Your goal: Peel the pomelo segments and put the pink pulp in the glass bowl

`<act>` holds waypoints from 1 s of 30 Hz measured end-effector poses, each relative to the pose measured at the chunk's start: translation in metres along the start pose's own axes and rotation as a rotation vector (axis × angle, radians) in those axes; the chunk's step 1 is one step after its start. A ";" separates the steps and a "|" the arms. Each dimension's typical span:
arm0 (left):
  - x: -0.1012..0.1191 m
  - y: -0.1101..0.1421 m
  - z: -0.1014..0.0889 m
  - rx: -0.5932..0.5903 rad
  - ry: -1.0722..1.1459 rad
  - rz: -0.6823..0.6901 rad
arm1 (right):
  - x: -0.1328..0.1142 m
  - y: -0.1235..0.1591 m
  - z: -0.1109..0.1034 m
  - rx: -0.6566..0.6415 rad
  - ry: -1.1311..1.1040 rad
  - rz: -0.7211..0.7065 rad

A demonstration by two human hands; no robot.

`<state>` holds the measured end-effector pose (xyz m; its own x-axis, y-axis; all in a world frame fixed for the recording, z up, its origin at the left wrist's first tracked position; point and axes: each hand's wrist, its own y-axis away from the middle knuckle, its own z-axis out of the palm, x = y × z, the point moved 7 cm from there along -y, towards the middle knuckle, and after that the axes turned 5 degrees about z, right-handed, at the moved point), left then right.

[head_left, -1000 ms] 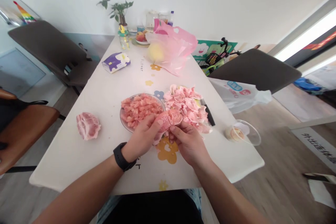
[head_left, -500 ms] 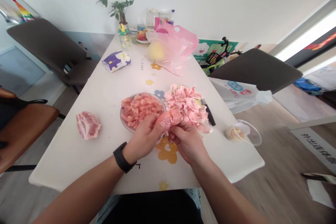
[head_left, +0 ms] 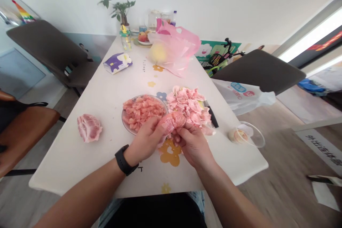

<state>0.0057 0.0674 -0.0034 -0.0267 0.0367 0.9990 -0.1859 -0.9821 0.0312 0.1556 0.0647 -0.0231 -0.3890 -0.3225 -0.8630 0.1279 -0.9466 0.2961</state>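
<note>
Over the near half of the white table (head_left: 80,171), both hands are grasping a pink pomelo segment (head_left: 172,121), holding it just above the plate's edge. The left hand (head_left: 144,140), wearing a black watch (head_left: 123,160), is clasping one end, while the right hand (head_left: 193,146) is pinching the other with curled fingers (head_left: 184,131). A plate of pulp pieces (head_left: 128,121) is sitting directly left, a heap of peeled membrane (head_left: 188,105) is lying beyond, and a second segment (head_left: 89,127) is resting well apart.

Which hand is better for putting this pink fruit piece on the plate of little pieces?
Left, probably: the left hand sits right by the plate edge, while the right hand is nearer the pile of peeled skins.
</note>
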 end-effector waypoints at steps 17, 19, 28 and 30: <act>0.002 0.000 0.001 0.000 0.007 -0.039 | -0.005 0.001 0.000 0.027 -0.016 0.022; 0.002 0.000 0.001 -0.007 -0.003 -0.028 | -0.005 0.001 0.000 0.023 -0.023 0.022; -0.001 -0.001 -0.001 -0.004 -0.028 -0.012 | -0.002 0.000 0.001 -0.010 -0.077 0.042; 0.000 -0.001 -0.001 -0.004 -0.032 -0.005 | -0.003 0.000 0.000 0.007 -0.080 0.035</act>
<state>0.0045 0.0685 -0.0039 0.0061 0.0353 0.9994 -0.1894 -0.9812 0.0359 0.1572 0.0657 -0.0208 -0.4563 -0.3533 -0.8167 0.1365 -0.9347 0.3281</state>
